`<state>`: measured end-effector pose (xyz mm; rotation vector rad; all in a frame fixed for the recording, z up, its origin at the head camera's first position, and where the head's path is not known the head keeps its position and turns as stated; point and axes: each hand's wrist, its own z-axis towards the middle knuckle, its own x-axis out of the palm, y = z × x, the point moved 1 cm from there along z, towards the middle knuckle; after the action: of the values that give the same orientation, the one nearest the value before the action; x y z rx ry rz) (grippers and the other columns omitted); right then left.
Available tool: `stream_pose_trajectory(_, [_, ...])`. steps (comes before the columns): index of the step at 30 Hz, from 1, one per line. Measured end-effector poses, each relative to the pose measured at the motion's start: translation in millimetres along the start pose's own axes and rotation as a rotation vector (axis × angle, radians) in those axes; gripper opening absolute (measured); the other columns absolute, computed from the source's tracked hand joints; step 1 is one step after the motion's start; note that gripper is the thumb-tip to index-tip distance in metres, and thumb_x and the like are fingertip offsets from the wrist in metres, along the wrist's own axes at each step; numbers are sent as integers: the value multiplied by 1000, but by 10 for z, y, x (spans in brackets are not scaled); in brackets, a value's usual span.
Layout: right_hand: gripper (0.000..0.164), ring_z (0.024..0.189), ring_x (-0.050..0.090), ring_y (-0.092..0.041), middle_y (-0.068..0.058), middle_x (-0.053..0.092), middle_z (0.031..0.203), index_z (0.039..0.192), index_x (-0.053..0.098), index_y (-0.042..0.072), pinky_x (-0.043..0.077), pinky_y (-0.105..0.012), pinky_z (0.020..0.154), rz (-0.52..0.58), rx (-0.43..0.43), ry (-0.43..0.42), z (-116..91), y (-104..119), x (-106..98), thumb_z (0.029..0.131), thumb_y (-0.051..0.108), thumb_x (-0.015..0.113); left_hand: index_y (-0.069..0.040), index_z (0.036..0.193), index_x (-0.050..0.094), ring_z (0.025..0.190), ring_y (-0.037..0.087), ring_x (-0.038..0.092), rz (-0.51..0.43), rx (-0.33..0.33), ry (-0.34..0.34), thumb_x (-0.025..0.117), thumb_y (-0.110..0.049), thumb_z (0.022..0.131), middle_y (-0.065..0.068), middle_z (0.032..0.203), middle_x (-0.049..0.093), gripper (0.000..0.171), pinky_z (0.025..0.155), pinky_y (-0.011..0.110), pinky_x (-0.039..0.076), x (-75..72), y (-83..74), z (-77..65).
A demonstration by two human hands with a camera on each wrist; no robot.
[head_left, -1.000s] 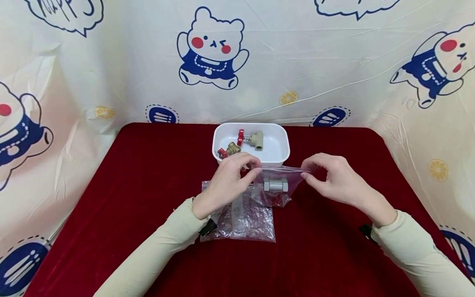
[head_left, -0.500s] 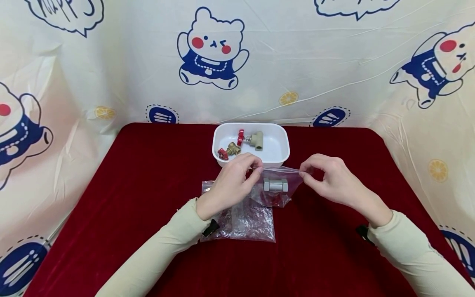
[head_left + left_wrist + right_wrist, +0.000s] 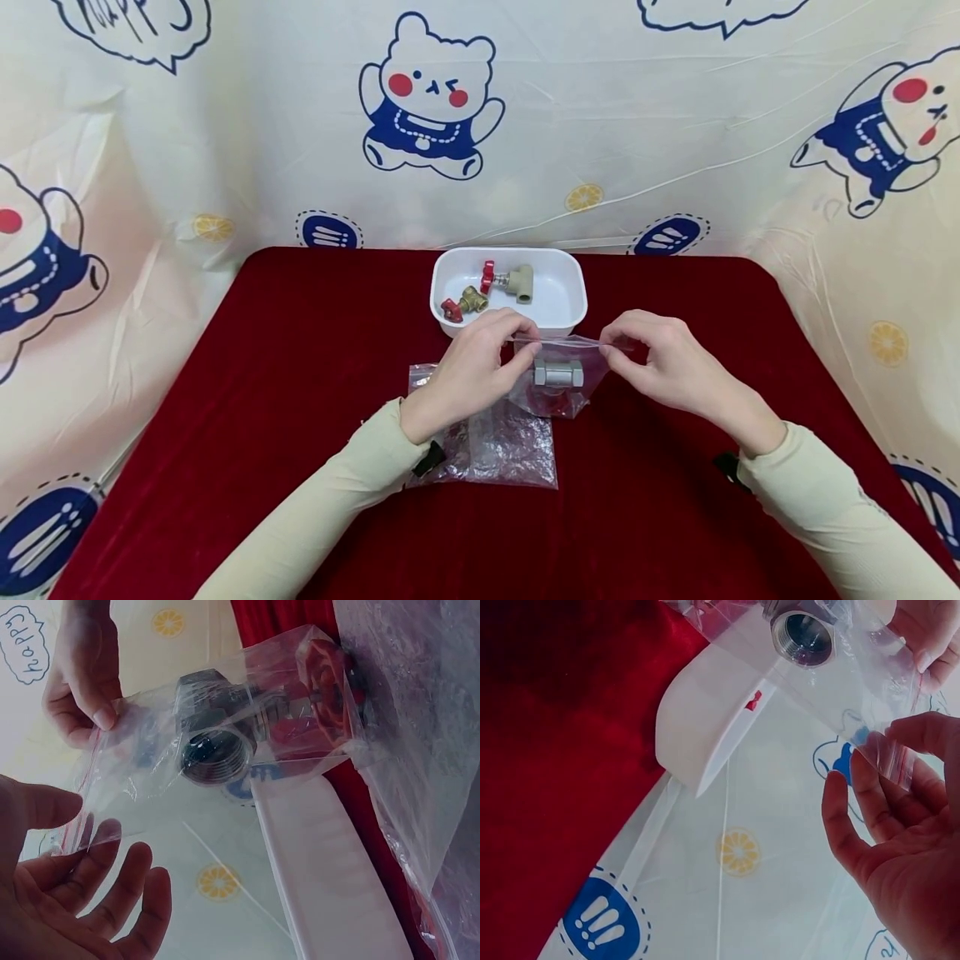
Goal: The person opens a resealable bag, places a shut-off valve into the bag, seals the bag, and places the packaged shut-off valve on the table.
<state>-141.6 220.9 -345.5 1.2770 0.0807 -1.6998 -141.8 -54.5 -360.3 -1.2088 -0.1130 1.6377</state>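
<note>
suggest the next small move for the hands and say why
I'd probably have the right hand pinch its way along the zip strip toward the left hand, pressing it shut. The metal valve is inside the clear bag, and both hands pinch its mouth near opposite ends. I can't tell whether it's already sealed.

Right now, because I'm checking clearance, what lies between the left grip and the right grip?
The small bag reaches from the left grip to the right grip, with the valve inside it. The head view shows this.
</note>
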Motion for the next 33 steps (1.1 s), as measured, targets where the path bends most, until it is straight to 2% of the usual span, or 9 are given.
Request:
stream_pose_trajectory(7, [24, 84, 64, -9, 5, 71, 97, 104, 74, 9, 57, -20, 78, 8, 7, 11, 14, 23, 15, 84, -1, 83, -10, 102, 71, 88, 23, 58, 8, -16, 8, 68, -13, 103, -1, 101, 67, 5, 74, 31, 46, 14, -15, 6])
stream_pose_trajectory(11, [21, 83, 65, -9, 4, 71, 96, 102, 74, 9, 56, -18, 78, 12, -5, 6, 29, 33, 31, 85, -2, 81, -11, 101, 70, 87, 21, 57, 9, -22, 12, 67, -13, 103, -2, 100, 66, 5, 74, 31, 46, 25, -11, 5])
stream_pose_trajectory(19, [18, 81, 63, -10, 4, 72, 94, 98, 75, 9, 52, -13, 76, 14, -46, -22, 38, 14, 40, 84, -2, 81, -11, 102, 73, 95, 14, 61, 6, 2, 12, 71, -12, 99, -2, 102, 71, 3, 84, 31, 50, 51, -17, 36])
stream_pose_trajectory(27, [20, 82, 66, -10, 3, 72, 95, 100, 74, 7, 54, -15, 77, 39, -44, -27, 59, 47, 67, 85, -3, 82, -12, 97, 74, 90, 13, 59, -2, -1, -1, 70, -11, 99, -4, 98, 70, 4, 80, 31, 48, 73, -23, 40])
stream_pose_trajectory(33, [23, 80, 64, -12, 1, 71, 94, 98, 75, 9, 54, -17, 73, 39, -56, -33, 60, 54, 70, 83, -8, 79, -12, 96, 73, 94, 14, 60, -5, -18, 11, 69, -11, 96, -4, 98, 70, 3, 84, 31, 49, 89, -37, 50])
